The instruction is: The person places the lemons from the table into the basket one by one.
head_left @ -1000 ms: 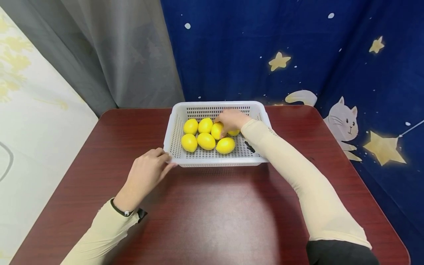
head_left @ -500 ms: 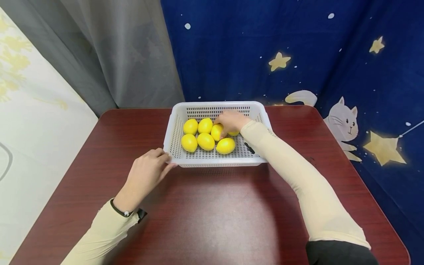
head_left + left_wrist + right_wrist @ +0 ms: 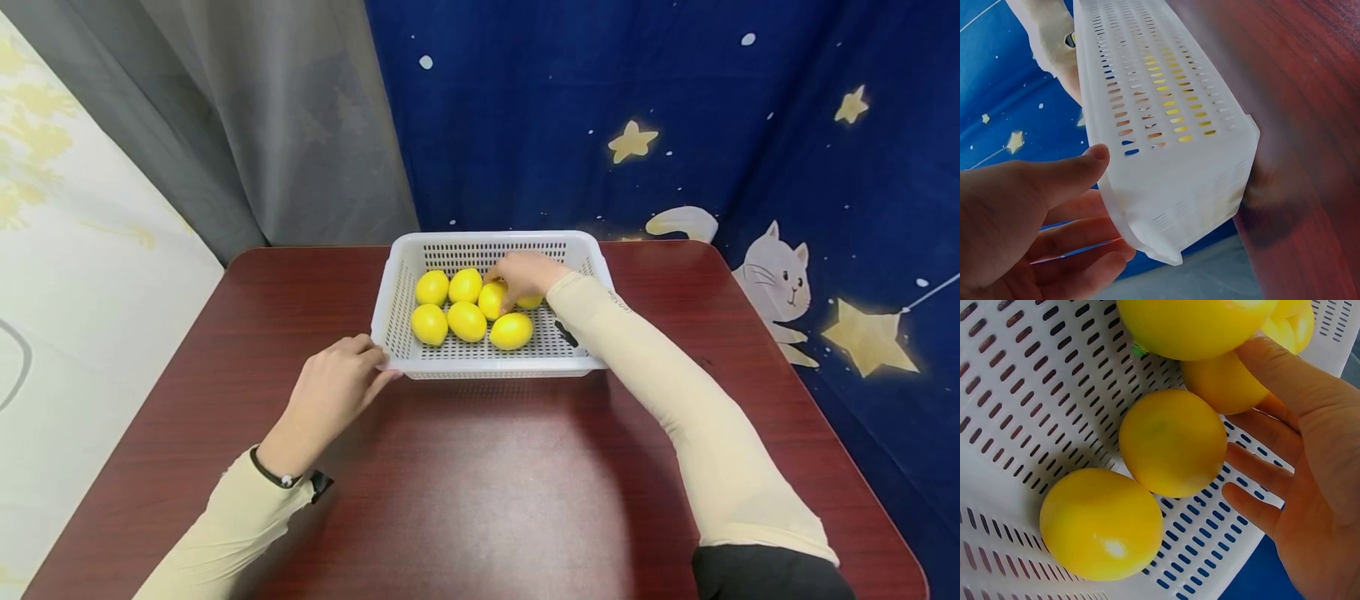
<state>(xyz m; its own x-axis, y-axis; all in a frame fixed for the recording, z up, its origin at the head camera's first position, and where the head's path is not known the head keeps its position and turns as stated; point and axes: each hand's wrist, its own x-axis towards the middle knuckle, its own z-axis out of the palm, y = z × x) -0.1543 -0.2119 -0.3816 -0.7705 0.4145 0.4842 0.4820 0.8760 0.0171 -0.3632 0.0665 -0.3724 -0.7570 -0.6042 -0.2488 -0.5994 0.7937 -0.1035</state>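
Observation:
A white perforated plastic basket [image 3: 487, 365] holds several yellow lemons [image 3: 467, 322]. With thumb and fingers, my left hand [image 3: 333, 392] pinches the rim at its near left corner; in the left wrist view the thumb [image 3: 1079, 172] lies on the near side and the fingers reach behind the rim. Inside the basket, my right hand [image 3: 527, 275] grips a lemon [image 3: 491, 302] in the back row. The right wrist view shows that lemon [image 3: 1222, 384] between thumb and fingers, with two lemons beside the fingertips and a larger-looking one above. My right hand partly hides one lemon [image 3: 529, 301].
The basket stands near the far edge of a dark red wooden table [image 3: 480, 483]. Behind it hang a blue star-patterned curtain [image 3: 525, 125] and a grey curtain [image 3: 315, 125]. A pale wall [image 3: 75, 275] is on the left.

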